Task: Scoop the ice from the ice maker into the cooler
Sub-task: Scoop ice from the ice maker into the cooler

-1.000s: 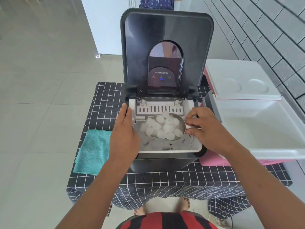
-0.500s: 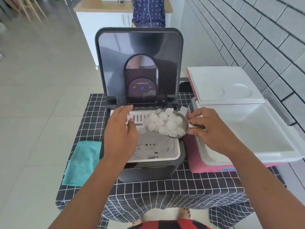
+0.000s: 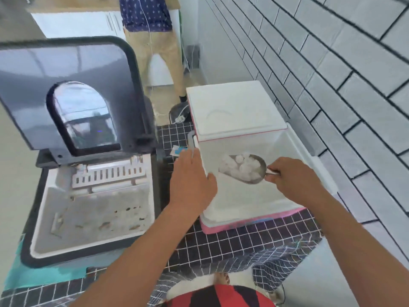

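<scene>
i have the scoop (image 3: 243,168) over the open cooler (image 3: 239,202), and the coming tip turns on how it lies from my right hand (image 3: 292,180). the bowl of the scoop runs leftward and a little away from my right hand's fingers (image 3: 273,173), its long axis pointing from the handle at my fingers toward the cooler's left wall, nearly level. those fingers are curled round the short metal handle and pinch it; most of the handle is hidden inside the grip. the right hand is the one on the scoop. my left hand (image 3: 191,185) sits at the cooler's near-left rim, fingers straight and together, holding nothing; i cannot tell whether it presses the rim or only hovers just above it.

the ice (image 3: 240,166) is a heap of rounded white lumps piled in the scoop bowl, crowded toward the open front end. it is blurred, so i cannot count pieces. i see none on the cooler floor beneath.

i judge the next move is a roll of the right wrist to dump the load forward, well inside the walls. the ice maker (image 3: 93,209) stands to the left, lid (image 3: 66,89) up, its basket looking almost bare of ice.
</scene>
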